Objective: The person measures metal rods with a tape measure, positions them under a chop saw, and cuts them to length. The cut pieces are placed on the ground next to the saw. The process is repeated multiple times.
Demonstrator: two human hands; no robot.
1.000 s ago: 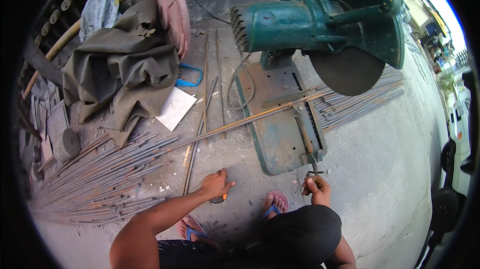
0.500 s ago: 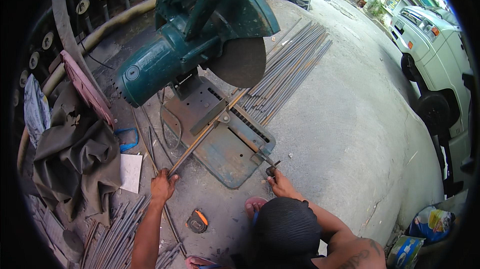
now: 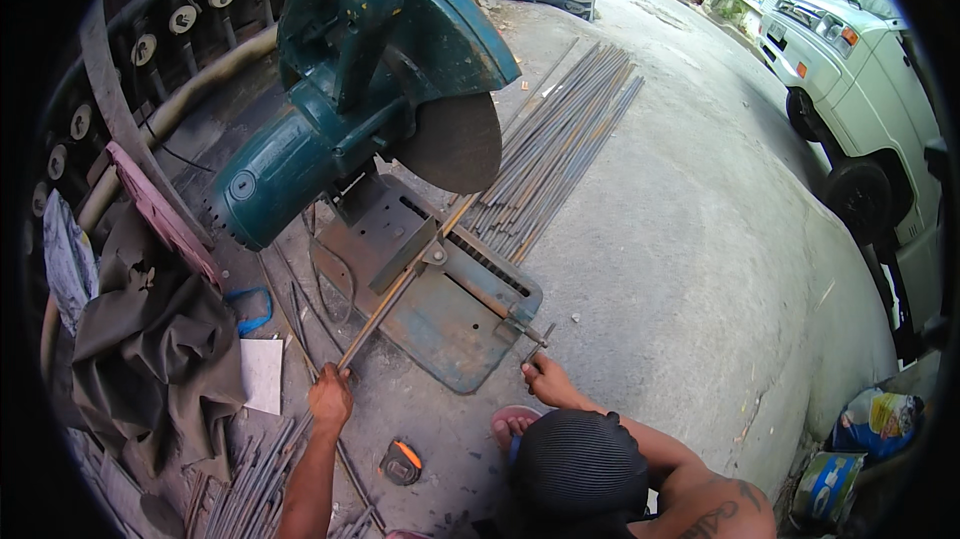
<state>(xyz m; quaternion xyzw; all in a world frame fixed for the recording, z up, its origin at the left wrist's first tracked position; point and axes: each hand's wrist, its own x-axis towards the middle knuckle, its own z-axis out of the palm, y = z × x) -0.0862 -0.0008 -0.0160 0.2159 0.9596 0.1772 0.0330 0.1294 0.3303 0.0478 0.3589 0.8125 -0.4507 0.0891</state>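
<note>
My left hand is closed round the near end of a thin rusty steel bar. The bar runs across the base of a green cut-off saw, between the fence and the vise jaw. My right hand grips the crank handle at the near end of the vise screw. Above the bar hangs the saw's dark abrasive disc, raised and apart from it. The bar's far end reaches toward the pile of steel bars behind the saw.
An orange and black tape measure lies between my arms. Cut bars are heaped at lower left, near a dark crumpled sheet and a white tile. A white van stands on the right.
The view has shifted, so the saw sits lower and further left. My right hand remains at the crank handle, whose bar has turned. My left hand still holds the steel bar.
</note>
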